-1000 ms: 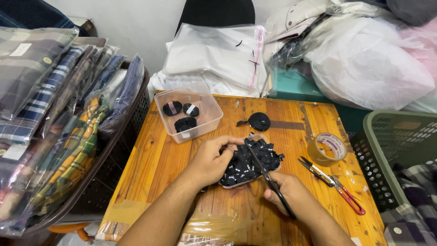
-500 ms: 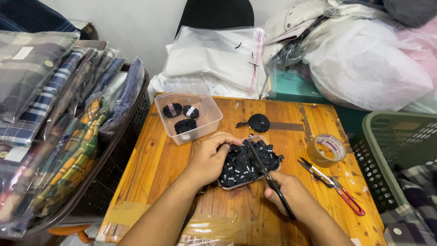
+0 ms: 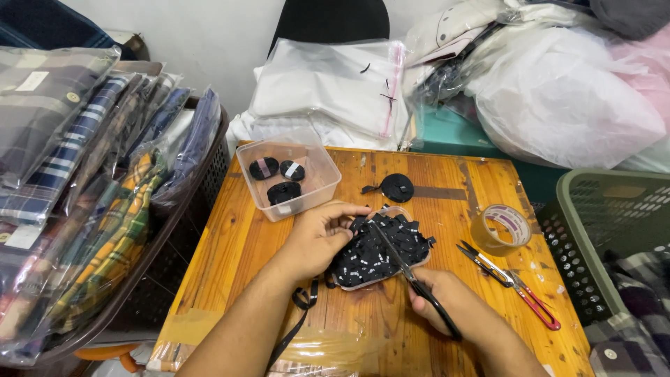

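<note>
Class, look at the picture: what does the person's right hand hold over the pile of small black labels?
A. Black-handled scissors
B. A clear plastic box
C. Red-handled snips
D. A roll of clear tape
A. The right hand closes on black-handled scissors, blades pointing over the black labels; the red-handled snips and tape roll lie untouched on the table.

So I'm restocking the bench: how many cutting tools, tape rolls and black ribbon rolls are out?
Scissors: 1, in right hand
Snips: 1
Tape roll: 1
Ribbon rolls: 4, three in tub, one on table
Total: 7
</note>
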